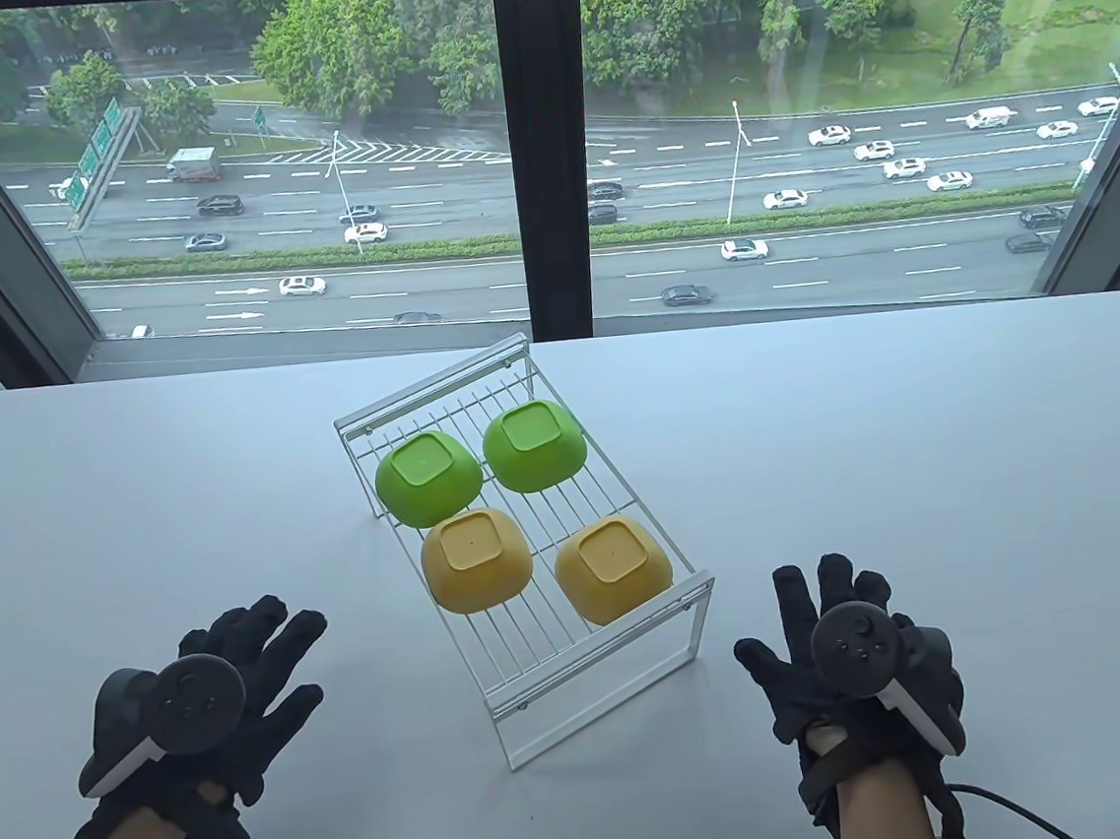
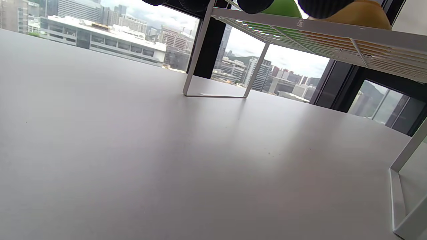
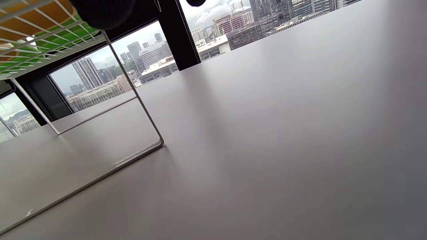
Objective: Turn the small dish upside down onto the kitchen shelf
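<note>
A white wire kitchen shelf (image 1: 520, 676) stands in the middle of the table. Several small dishes sit upside down on it: two green ones (image 1: 427, 478) (image 1: 535, 445) at the back and two yellow ones (image 1: 475, 558) (image 1: 613, 570) at the front. My left hand (image 1: 249, 682) is flat over the table left of the shelf, fingers spread, holding nothing. My right hand (image 1: 818, 627) is flat over the table right of the shelf, fingers spread, empty. The left wrist view shows the shelf (image 2: 320, 33) from below with my fingertips (image 2: 253, 5) at the top edge. The right wrist view shows the shelf's leg (image 3: 140, 103).
The white table (image 1: 921, 464) runs to a window at the back. A cable (image 1: 1003, 807) trails from my right wrist at the bottom edge.
</note>
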{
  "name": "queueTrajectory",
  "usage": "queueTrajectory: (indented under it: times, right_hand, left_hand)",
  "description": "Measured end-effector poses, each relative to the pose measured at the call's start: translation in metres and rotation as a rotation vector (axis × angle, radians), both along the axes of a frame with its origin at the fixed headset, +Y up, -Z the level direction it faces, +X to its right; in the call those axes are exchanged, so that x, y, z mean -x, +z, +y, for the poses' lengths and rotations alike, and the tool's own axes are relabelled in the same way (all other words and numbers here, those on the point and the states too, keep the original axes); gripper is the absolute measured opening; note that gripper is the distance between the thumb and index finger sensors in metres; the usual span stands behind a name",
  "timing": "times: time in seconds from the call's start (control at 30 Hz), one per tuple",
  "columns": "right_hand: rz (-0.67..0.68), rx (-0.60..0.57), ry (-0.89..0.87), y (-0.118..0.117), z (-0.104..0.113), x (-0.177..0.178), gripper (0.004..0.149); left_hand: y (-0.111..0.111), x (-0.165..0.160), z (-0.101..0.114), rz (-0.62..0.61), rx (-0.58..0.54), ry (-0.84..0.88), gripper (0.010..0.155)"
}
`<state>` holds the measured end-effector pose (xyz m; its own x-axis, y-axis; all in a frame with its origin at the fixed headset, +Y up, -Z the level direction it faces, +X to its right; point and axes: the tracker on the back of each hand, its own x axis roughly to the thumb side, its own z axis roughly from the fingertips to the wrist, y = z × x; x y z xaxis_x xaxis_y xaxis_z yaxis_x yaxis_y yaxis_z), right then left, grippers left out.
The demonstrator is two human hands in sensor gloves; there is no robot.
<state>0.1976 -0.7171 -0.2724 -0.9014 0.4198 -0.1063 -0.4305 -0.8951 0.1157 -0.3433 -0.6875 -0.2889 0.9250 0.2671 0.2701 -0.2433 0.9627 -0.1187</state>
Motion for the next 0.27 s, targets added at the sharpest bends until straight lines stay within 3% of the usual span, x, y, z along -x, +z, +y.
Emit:
queueTrajectory:
  times: [0.13, 0.27]
  right_hand:
    - [-0.007, 0.041, 0.017, 0.0058, -0.0003, 0.0027, 0.083]
    - [0.02, -0.001, -0.029, 0.0066, 0.0032, 0.006, 0.082]
  left_hand:
    - [0.0035, 0.0001, -0.0015, 0.032, 0.035, -0.051, 0.072]
    - [0.0058, 0.0011, -0.0008, 0.033, 0.021, -0.062, 0.072]
